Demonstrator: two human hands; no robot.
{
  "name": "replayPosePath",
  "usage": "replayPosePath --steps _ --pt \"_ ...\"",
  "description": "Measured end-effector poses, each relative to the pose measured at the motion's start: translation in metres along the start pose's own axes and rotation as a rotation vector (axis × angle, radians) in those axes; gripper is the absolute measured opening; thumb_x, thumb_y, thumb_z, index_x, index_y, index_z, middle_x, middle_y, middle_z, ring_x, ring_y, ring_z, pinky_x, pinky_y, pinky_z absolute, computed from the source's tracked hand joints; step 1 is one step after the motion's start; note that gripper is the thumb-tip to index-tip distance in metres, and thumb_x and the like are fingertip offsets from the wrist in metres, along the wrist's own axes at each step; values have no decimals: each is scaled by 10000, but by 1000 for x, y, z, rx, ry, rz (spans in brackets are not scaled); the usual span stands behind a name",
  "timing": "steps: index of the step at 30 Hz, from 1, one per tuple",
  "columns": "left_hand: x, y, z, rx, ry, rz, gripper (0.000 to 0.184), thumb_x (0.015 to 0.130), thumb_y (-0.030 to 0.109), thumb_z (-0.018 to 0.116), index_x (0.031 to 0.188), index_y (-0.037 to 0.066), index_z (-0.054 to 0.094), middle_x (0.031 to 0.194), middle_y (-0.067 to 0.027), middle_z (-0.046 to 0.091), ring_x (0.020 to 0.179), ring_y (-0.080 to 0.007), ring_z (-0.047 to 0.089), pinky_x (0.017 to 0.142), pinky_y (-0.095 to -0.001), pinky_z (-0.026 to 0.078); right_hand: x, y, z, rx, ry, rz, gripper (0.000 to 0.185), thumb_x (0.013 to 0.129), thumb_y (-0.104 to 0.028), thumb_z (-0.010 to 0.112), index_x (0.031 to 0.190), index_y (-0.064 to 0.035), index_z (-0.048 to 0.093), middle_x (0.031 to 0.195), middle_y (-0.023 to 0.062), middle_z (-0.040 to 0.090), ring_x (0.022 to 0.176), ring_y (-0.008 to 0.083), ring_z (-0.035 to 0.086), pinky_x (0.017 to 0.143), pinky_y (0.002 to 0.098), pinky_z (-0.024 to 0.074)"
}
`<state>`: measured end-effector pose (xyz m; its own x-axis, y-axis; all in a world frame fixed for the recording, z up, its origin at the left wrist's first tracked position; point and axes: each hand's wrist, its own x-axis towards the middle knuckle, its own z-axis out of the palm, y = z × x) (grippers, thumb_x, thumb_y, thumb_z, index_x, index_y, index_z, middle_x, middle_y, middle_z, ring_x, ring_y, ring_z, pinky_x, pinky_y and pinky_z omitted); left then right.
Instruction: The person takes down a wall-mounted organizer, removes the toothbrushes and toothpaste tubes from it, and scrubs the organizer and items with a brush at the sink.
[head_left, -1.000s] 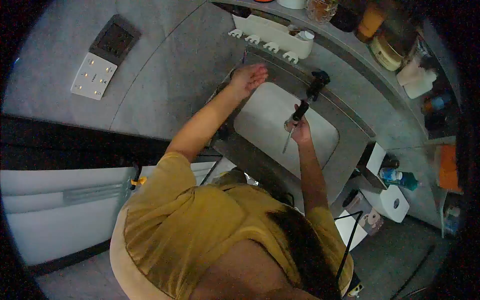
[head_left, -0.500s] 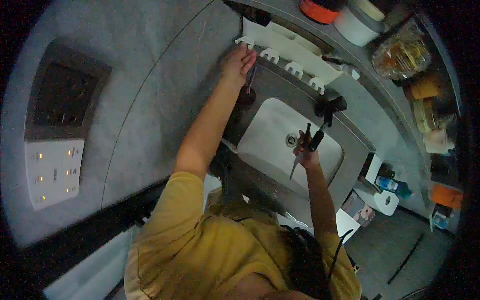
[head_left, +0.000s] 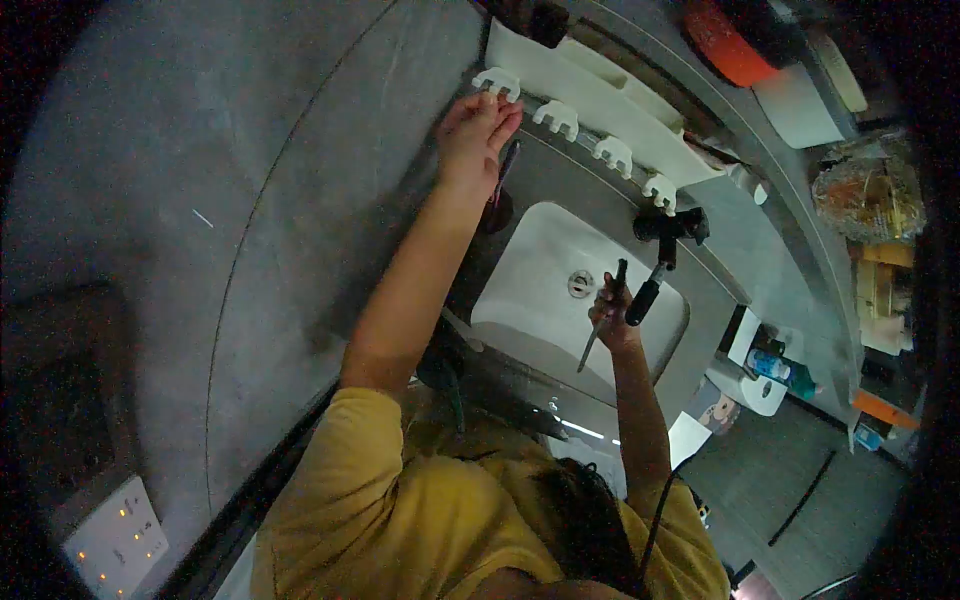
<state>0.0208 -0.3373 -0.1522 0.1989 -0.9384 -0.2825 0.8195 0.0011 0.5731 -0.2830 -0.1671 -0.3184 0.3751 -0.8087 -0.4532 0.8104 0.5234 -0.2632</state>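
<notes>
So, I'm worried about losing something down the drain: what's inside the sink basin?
A drain shows in the basin. The right hand, its slim implement and the black faucet hide patches of it; whatever lies behind them can't be seen.

Holder (head_left: 610,105) and its hooks (head_left: 556,119): white. Basin (head_left: 540,250): white. Faucet (head_left: 670,226): black. Shirt (head_left: 440,490): mustard yellow. Wall (head_left: 330,170): grey, crossed by a thin dark line. Switch panel (head_left: 118,540): white, dotted with orange lights. Container (head_left: 726,42) on the shelf: orange-red. Item (head_left: 886,409) at far right: orange. Sheet (head_left: 688,440): white.
</notes>
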Motion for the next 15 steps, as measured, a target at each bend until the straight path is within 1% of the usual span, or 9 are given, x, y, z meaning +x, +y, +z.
replayPosePath --steps 2,5,6,8,10,12,13,14,15 --pt "1 -3 -2 62 -79 97 138 830 132 588 877 6 556 874 -106 599 820 -211 610 789 -344 498 0 0 1 -93 -1 -50 322 882 -316 470 1104 -93 539 708 -19 524 526 81 438 532 240 368" --pt "-5 4 6 153 -99 132 163 824 141 594 848 -18 566 833 -113 603 775 -204 616 747 -328 513 1 3 -1 -49 44 -33 314 882 -318 467 1093 -97 543 705 -21 520 516 79 425 539 237 362" --pt "-4 4 8 152 -101 130 163 824 141 594 848 -18 566 833 -113 603 775 -204 616 747 -328 513 1 4 2 -49 45 -36 314 882 -318 467 1093 -97 543 705 -21 520 516 79 425 539 237 362" --pt "-3 5 10 311 -67 135 188 821 155 594 835 -30 568 784 -108 604 716 -199 619 674 -305 529 0 6 8 -26 91 -32 307 883 -323 462 1078 -101 546 696 -14 518 504 80 417 537 234 356" --pt "-5 6 14 370 -60 123 186 830 153 581 833 -33 566 766 -105 602 690 -195 616 644 -299 531 3 7 2 37 98 -11 310 884 -329 459 1077 -101 544 698 -18 516 512 78 408 516 236 350" --pt "-4 0 13 430 -55 107 185 839 150 568 832 -35 563 748 -101 600 665 -192 613 614 -293 533 3 7 4 -55 112 6 293 885 -328 459 1052 -104 548 680 -32 512 499 77 395 495 237 345" --pt "0 -5 10 396 -112 213 183 844 147 558 831 -36 561 753 -101 599 659 -188 611 606 -293 534 3 9 8 8 204 -5 260 888 -326 458 1006 -114 551 647 -57 488 472 76 380 476 234 338" --pt "2 -11 7 361 -167 316 182 850 143 549 830 -37 559 759 -101 598 653 -184 608 598 -292 534 3 11 12 9 207 -6 260 888 -326 458 1006 -114 551 647 -57 488 472 76 380 476 234 338" --pt "1 -12 8 360 -166 313 182 850 143 549 830 -37 559 759 -101 598 653 -184 608 598 -292 534 2 14 16 -128 234 -58 246 882 -332 470 978 -120 549 628 -61 469 471 75 381 476 233 336"
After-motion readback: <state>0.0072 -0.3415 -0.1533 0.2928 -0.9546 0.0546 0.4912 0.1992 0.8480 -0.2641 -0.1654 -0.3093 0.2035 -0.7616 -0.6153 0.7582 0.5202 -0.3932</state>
